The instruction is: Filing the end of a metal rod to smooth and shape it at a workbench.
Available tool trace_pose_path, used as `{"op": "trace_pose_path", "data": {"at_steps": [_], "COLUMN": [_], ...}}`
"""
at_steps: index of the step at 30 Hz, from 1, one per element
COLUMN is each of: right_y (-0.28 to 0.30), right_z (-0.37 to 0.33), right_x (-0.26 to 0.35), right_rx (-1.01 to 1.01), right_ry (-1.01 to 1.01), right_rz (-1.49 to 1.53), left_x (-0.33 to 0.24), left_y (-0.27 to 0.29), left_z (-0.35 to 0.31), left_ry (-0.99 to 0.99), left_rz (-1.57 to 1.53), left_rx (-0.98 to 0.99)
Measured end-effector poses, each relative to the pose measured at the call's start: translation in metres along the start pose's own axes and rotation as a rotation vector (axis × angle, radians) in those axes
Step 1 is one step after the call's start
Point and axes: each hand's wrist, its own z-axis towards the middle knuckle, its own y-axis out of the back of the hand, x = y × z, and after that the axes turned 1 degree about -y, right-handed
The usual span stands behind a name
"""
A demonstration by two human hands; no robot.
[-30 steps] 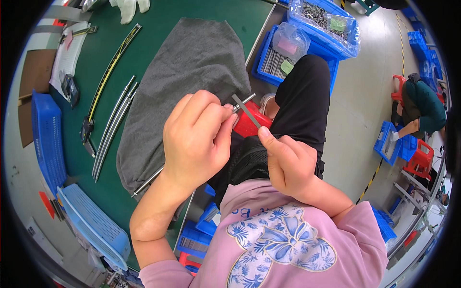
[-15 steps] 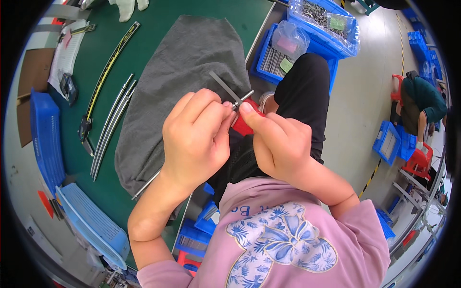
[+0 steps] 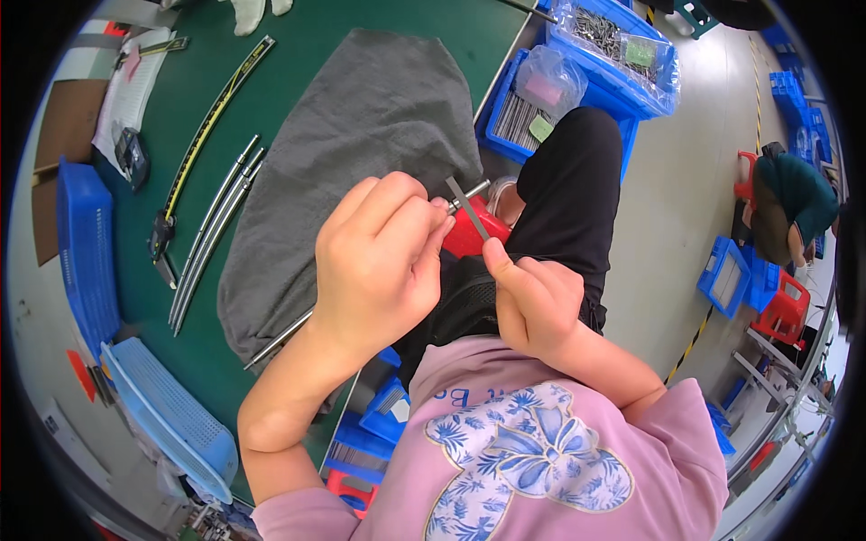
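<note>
My left hand is closed around a slim shiny metal rod. The rod passes under that hand: one end pokes out past the fingertips, and its long part runs down to the left over the grey cloth. In my right hand, thumb on top, is a thin flat grey file. It lies crosswise against the rod's end, just beyond my left fingertips. The file's held end is hidden in my right fist.
Several metal rods and a digital caliper lie on the green table. Blue baskets line its left edge. Blue bins of metal parts stand beyond my knee. A person bends over at the far right.
My right hand has drawn down toward me with the file, so less of it sticks out past the rod. The rod's end has shifted slightly right; my left hand keeps its grip.
</note>
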Motion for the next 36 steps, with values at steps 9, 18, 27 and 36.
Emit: {"op": "trace_pose_path", "data": {"at_steps": [9, 18, 27, 36], "right_y": [0.003, 0.009, 0.005, 0.000], "right_z": [0.004, 0.014, 0.008, 0.014], "right_x": [0.003, 0.000, -0.001, -0.004], "right_rx": [0.014, 0.058, 0.038, -0.018], "right_ry": [-0.017, -0.002, -0.032, 0.025], "right_rz": [-0.003, -0.040, -0.005, -0.005], "left_x": [0.001, 0.003, 0.000, 0.000], "left_y": [0.003, 0.001, 0.002, 0.002], "left_z": [0.000, 0.001, 0.001, 0.000], "left_ry": [0.039, 0.014, 0.032, 0.020], "left_rz": [-0.009, -0.001, -0.012, -0.014], "left_rx": [-0.002, -0.007, 0.015, 0.008]}}
